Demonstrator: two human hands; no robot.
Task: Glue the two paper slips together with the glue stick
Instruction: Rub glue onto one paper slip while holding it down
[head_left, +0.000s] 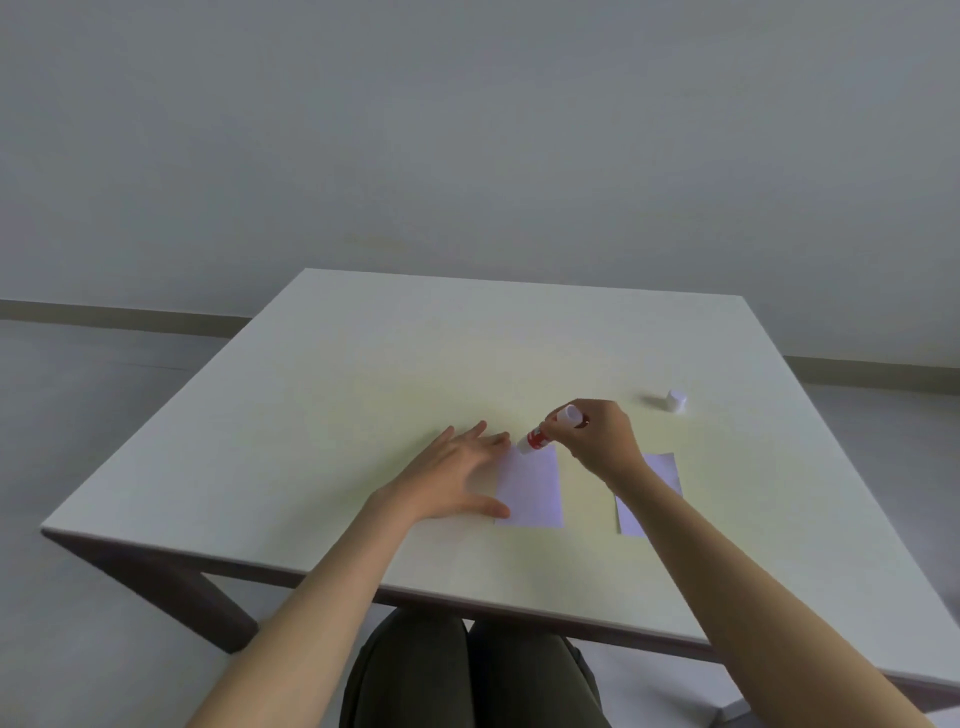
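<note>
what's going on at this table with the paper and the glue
A person is gluing paper slips. The right hand holds the uncapped glue stick tilted, its tip at the far edge of the left paper slip. The left hand lies flat, fingers pinning that slip's left side to the table. The second slip lies apart to the right, partly under the right forearm. The glue cap stands further back.
</note>
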